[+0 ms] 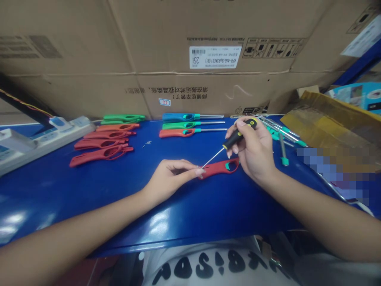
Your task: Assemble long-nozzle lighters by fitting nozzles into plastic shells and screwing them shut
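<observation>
A red lighter body [218,167] lies flat on the blue table [119,186] in front of me. My left hand [169,178] pinches its left end with closed fingertips. My right hand [254,149] is wrapped round a black-and-yellow screwdriver [238,136]. The thin metal shaft slants down to the left, and its tip meets the lighter body right by my left fingertips.
Several red lighter shells [102,147] and a green one [123,118] lie at the left. Blue, green and red long-nosed lighters [190,124] lie behind. Green-tipped metal rods [282,139] lie at the right beside brown plastic wrap [327,127]. A white device [38,137] sits far left. Cardboard boxes [190,59] stand behind the table.
</observation>
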Tool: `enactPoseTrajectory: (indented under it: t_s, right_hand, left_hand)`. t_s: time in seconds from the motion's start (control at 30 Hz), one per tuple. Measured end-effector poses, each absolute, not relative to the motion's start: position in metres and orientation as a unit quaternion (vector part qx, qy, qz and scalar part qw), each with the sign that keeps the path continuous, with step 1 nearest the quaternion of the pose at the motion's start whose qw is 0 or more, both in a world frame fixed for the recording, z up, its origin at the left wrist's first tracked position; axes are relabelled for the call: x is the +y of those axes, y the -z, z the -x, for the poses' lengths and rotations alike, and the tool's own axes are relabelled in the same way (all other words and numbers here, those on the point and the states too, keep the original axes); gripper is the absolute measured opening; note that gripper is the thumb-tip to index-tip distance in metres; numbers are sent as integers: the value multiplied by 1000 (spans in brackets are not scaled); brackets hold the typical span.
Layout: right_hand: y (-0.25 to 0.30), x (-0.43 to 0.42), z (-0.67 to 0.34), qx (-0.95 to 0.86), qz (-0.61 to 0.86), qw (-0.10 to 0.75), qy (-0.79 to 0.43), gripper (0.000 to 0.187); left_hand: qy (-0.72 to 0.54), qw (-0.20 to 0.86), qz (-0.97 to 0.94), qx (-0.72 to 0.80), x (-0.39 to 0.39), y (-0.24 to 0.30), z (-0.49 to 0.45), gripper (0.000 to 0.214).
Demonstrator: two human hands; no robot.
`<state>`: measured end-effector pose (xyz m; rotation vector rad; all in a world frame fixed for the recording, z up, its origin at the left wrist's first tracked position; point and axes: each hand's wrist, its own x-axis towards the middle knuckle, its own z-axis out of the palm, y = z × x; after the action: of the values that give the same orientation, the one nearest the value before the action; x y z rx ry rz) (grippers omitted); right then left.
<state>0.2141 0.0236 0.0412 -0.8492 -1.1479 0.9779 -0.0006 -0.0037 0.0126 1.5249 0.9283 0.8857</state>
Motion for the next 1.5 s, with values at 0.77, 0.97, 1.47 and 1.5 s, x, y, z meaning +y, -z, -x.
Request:
enactPoseTrajectory:
  t_s: [0.77,0.97,1.47,1.5]
  right_hand:
    - [-38,27,-216,-531,312,662,-427,23]
    - [-44,25,-222,-593,267,621,-438,22]
    - [-46,-4,-214,-780,186,536,-262,42]
    - [-47,-5,-216,-796,177,509,-274,49]
  left_hand:
    - [-354,526,-656,409,-3,-7,2,15]
    - [-345,510,-675,406,-3,-6,1,16]
    - [-334,399,-802,292,-4,3,1,8]
    - [-330,390,-811,284,-4,3,1,7]
